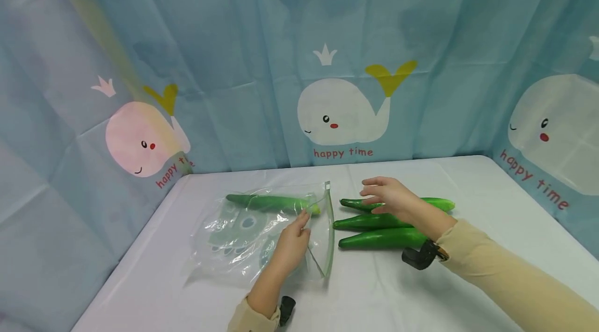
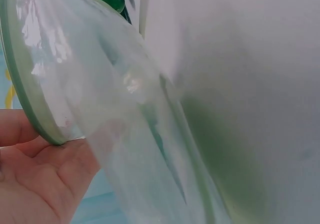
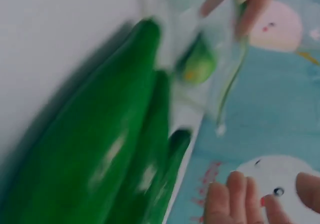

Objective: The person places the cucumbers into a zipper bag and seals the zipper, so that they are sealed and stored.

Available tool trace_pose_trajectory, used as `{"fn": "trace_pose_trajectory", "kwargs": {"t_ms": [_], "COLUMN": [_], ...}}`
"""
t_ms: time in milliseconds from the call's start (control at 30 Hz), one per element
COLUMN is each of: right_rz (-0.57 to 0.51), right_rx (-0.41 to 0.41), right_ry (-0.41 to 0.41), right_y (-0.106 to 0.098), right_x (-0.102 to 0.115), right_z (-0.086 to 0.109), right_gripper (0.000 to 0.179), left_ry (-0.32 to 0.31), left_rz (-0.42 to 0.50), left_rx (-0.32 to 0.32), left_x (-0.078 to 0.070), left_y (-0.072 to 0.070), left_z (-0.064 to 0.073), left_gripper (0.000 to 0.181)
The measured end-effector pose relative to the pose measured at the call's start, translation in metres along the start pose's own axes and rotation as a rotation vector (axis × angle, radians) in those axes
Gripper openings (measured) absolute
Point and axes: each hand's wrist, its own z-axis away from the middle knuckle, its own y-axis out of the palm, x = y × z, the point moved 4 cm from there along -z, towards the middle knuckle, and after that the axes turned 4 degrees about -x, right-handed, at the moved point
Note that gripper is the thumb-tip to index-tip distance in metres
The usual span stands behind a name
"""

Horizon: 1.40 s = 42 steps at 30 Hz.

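Observation:
A clear zip bag (image 1: 234, 264) with a green zip edge and pale printed pattern lies on the table, one cucumber (image 1: 267, 202) inside it. My left hand (image 1: 291, 243) holds the bag near its mouth; in the left wrist view, the green rim (image 2: 22, 92) passes between the fingers. To the right, three dark green cucumbers (image 1: 374, 239) lie side by side, tips toward the bag. Above them hovers my right hand (image 1: 390, 198), fingers spread apart and holding nothing. In the right wrist view its fingertips (image 3: 237, 196) show beyond the cucumbers.
A white cloth covers the table (image 1: 365, 290). Behind and along both sides hangs a blue curtain (image 1: 243, 124) printed with whales. Each wrist carries a small black device, such as the one (image 1: 418, 256) on the right.

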Motion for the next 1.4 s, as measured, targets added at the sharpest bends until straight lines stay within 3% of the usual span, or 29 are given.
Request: {"fn": "trace_pose_trajectory", "kwargs": {"t_ms": [500, 767, 933, 1167, 1400], "right_rz": [0.287, 0.500, 0.616, 0.737, 0.749], "right_rx": [-0.023, -0.003, 0.056, 0.109, 0.149], "right_ry": [-0.204, -0.333, -0.407, -0.324, -0.274], "right_y": [-0.076, -0.113, -0.127, -0.142, -0.155], "right_x": [-0.019, -0.029, -0.034, -0.053, -0.070], "right_z": [0.015, 0.015, 0.014, 0.008, -0.004], "right_gripper": [0.058, 0.053, 0.054, 0.060, 0.060], "left_ry": [-0.002, -0.002, -0.007, -0.021, -0.025], "left_rz": [0.011, 0.012, 0.007, 0.020, 0.031], "left_rx": [0.005, 0.007, 0.006, 0.024, 0.038], "left_x": [0.004, 0.003, 0.003, 0.007, 0.007], "left_y": [-0.003, -0.002, -0.002, -0.002, -0.001], "left_z": [0.002, 0.003, 0.004, 0.005, 0.007], "left_gripper": [0.043, 0.044, 0.044, 0.044, 0.045]}}
